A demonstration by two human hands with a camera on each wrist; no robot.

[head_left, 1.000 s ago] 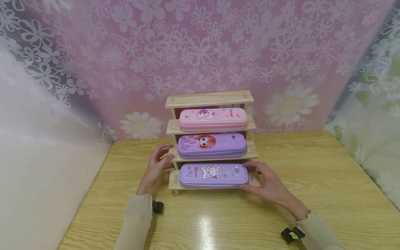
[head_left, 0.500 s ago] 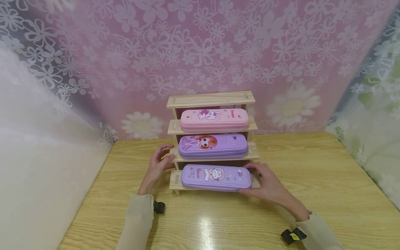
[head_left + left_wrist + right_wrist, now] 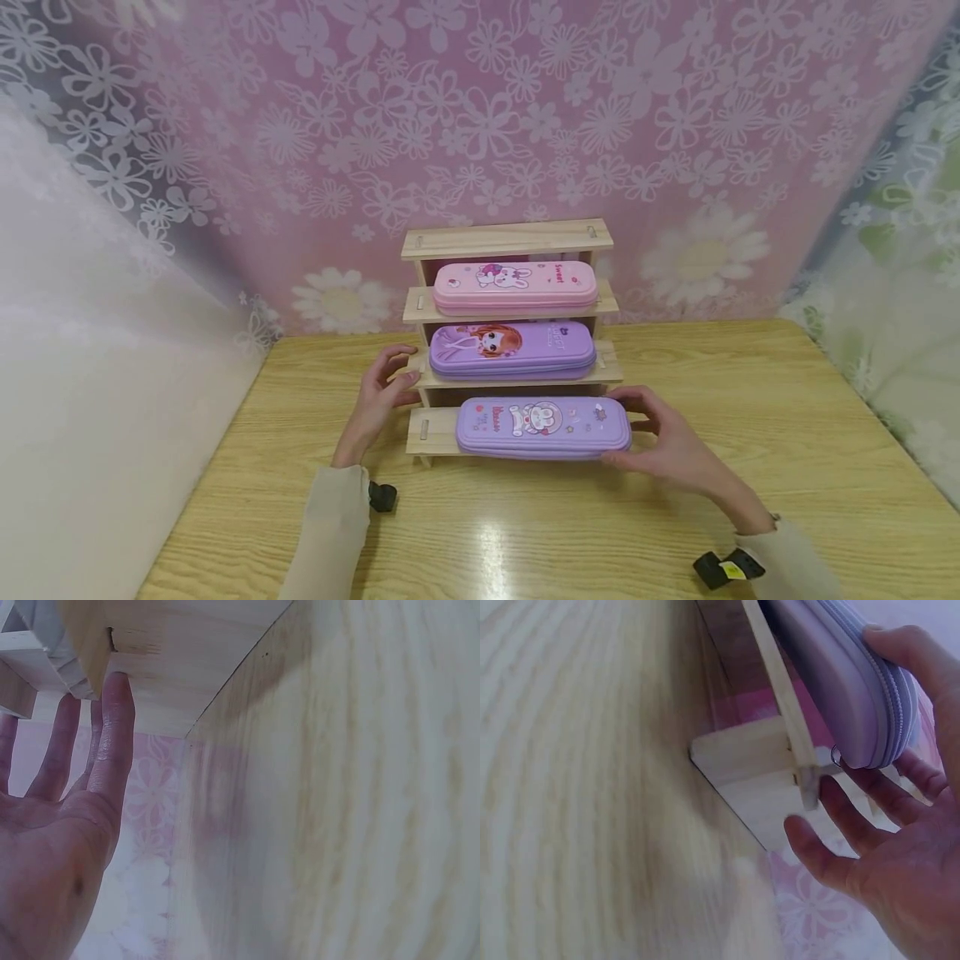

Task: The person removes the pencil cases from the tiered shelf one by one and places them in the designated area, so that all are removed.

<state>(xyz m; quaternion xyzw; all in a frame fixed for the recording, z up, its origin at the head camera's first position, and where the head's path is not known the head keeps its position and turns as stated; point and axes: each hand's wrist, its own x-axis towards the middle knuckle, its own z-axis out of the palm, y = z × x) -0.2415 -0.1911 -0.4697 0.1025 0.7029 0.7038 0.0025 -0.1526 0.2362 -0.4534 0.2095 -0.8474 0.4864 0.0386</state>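
Observation:
A stepped wooden shelf rack (image 3: 431,432) stands on the table in the head view. On its lowest board, a lavender pencil case (image 3: 543,427) with a bunny print sits toward the right, its right end out past the board. My right hand (image 3: 675,450) grips that end between thumb and fingers; the right wrist view shows the thumb over the zipped edge of the pencil case (image 3: 855,682), tilted up off the board. My left hand (image 3: 378,400) holds the rack's left side at the middle board, and the left wrist view has its fingers (image 3: 112,742) against the wood.
A purple pencil case (image 3: 513,350) with a girl print lies on the middle board. Above it is a pink pencil case (image 3: 517,286), below the top board (image 3: 510,237). A floral curtain (image 3: 487,125) hangs right behind the rack; the table (image 3: 420,533) extends in front.
My right hand has drawn the lavender pencil case rightward along the lowest board, baring the board's left end. The left hand keeps its place on the rack.

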